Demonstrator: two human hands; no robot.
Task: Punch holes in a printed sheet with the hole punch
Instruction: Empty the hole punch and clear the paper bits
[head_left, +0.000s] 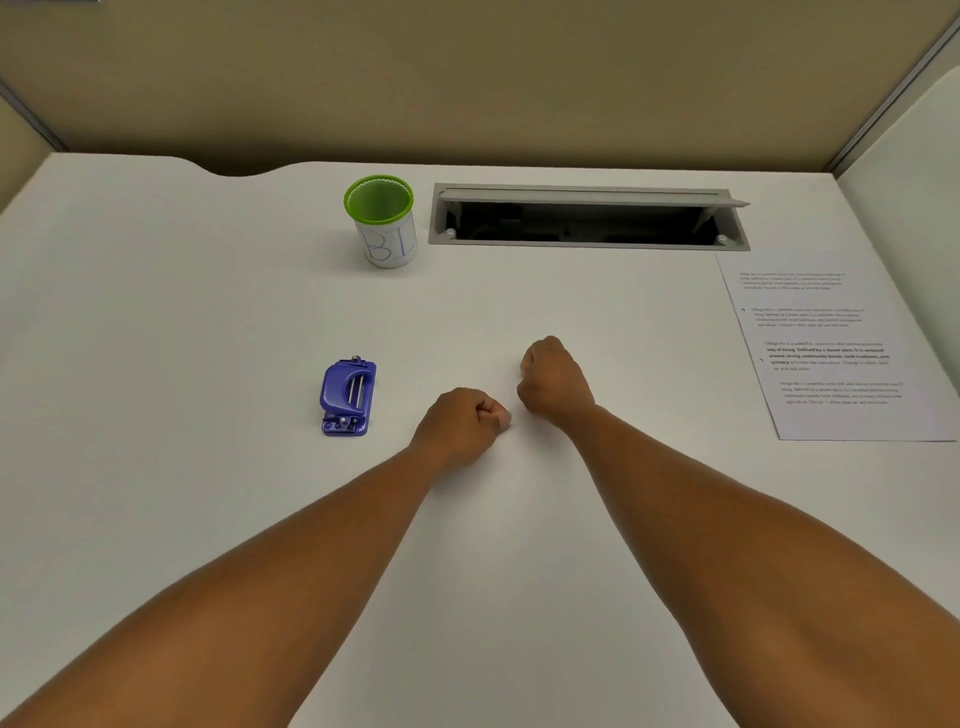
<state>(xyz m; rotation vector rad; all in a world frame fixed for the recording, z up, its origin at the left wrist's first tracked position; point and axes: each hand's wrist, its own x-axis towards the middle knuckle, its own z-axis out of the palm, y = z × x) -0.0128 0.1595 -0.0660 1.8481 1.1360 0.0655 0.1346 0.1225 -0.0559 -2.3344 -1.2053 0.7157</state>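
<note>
Smooth white desk, matte, with a curved notch cut in its far edge. Small purple plastic hole punch, rounded lever and two metal pins showing, lying flat left of centre, near the left hand but apart from it. Printed sheet, thin white paper with four blocks of blurred text, flat at the right edge, well apart from both hands. Green mesh cup with a white paper wrap standing at the back, beside a grey rectangular cable hatch, lid propped open. Left hand and right hand curled into fists, holding nothing, resting mid-desk, bare forearms stretched forward.
</note>
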